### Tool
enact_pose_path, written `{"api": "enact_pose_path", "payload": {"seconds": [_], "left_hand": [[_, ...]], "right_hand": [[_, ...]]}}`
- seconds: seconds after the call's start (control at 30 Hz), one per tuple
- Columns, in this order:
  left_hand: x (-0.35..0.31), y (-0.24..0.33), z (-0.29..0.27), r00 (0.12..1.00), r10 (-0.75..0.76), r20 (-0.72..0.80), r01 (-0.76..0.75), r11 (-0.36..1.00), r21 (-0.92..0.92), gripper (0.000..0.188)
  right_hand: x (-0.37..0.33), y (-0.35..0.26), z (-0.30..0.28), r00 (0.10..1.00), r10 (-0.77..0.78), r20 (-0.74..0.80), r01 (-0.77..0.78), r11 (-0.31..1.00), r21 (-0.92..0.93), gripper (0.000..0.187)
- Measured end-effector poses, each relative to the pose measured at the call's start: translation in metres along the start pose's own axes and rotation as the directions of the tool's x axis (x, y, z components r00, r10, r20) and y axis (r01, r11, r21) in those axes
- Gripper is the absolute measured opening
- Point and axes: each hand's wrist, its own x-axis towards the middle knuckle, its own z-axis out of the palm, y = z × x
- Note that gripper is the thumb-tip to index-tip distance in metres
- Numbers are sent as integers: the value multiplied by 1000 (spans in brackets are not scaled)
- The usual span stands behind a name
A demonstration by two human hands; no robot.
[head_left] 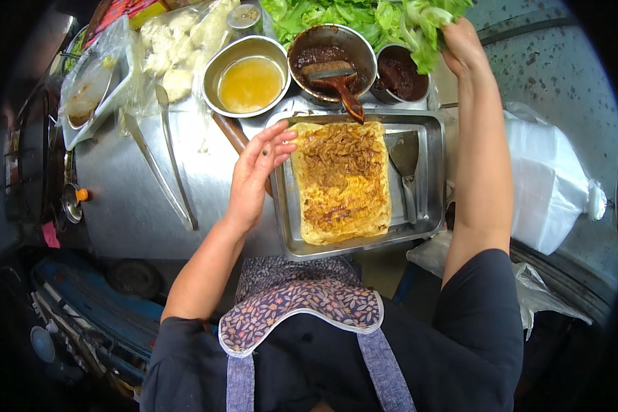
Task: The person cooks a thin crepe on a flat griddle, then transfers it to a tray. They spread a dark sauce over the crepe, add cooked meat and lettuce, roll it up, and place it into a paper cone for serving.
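Sitting near, the metal tray (425, 206) holds a topped flatbread (344, 185), long axis near to far; beyond it, far right, lettuce leaves (424, 31) are gripped in the right hand (462, 47), while the nearer left hand (255, 168), fingers extended, is at the flatbread's far-left edge.

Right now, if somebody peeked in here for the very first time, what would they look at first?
Probably the golden flatbread with shiny brown topping, lying in the metal tray near the middle, with the left hand by its upper left edge. Then the bright green lettuce along the top, where the right hand holds a leafy bunch. Yellow liquid in a steel bowl just above the tray stands out too.
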Motion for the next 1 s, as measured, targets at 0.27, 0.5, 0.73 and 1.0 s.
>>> {"api": "enact_pose_path", "payload": {"seconds": [0.27,0.5,0.73,1.0], "left_hand": [[-18,-17,40,983,54,176,-48,998,-39,101],[18,-64,71,893,-115,-436,92,993,-74,29],[26,-79,67,903,430,12,-193,379,905,33],[17,-66,68,932,259,254,-299,156,941,27]], "right_hand": [[-204,-6,32,803,305,512,-79,906,-416,41],[-193,118,87,733,-272,623,674,414,-612,37],[-198,161,75,631,-507,586,755,231,-613,63],[-195,118,59,728,-119,675,680,254,-688,74]]}}
